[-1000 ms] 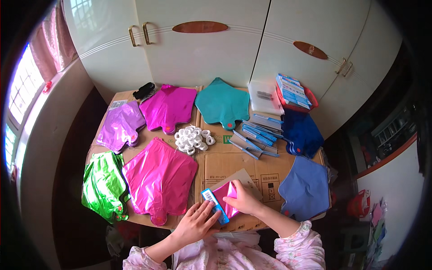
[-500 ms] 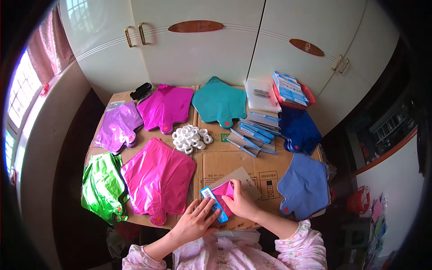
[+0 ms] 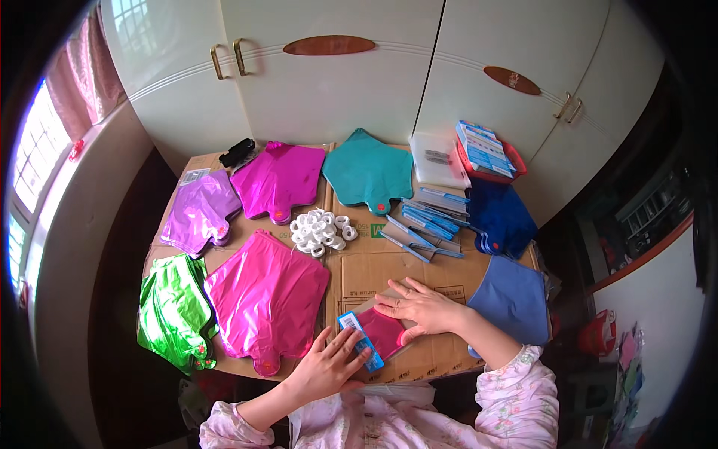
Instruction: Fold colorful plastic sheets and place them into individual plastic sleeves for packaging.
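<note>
Both hands now press flat, fingers spread, on the packaged magenta balloon [image 3: 380,331], the right hand [image 3: 420,307] shifted to its 1 o'clock and the left hand [image 3: 329,363] at 7, smoothing it onto the cardboard [image 3: 374,269].

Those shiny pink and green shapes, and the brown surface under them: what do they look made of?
The pink shape and the green one look like thin metallic foil film: mirror-like glare and fine crinkles, lying flat and limp. The surface looks like matte brown corrugated cardboard, with flap seams and printing. The packet under both hands seems to be pink foil in a clear glossy sleeve, though that is less certain.
</note>
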`<state>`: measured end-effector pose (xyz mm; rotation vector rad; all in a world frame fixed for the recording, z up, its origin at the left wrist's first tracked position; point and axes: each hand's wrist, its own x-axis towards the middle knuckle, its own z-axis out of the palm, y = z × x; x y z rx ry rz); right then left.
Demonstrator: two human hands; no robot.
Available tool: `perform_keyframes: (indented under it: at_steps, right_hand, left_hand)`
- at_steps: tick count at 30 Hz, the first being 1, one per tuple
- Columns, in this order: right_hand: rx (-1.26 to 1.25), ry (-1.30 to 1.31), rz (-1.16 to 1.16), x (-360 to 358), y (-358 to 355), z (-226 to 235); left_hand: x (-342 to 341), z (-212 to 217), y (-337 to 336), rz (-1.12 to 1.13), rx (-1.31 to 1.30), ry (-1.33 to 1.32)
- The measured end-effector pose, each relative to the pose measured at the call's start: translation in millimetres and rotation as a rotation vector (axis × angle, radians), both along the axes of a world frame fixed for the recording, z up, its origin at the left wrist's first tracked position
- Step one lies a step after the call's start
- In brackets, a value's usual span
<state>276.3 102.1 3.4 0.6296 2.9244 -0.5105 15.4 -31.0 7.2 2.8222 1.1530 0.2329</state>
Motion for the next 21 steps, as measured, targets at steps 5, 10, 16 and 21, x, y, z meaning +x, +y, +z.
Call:
perform_keyframes:
  at_steps: [5, 10, 16, 21]
  right_hand:
    - [-0.010, -0.037, 0.023, -3, 1, 2]
    - [0.002, -0.065, 0.032, -5, 1, 5]
    - [-0.087, -0.101, 0.081, -18, 10, 26]
    - [-0.022, 0.454, -0.221, -78, 49, 26]
  left_hand:
    - [-2, -1, 6, -0.016, -0.023, 0.027]
    - [-6, -1, 14, -0.088, -0.007, -0.038]
    - [5, 4, 0, -0.076, 0.025, -0.016]
    - [30, -3, -25, 0.047, 0.017, -0.023]
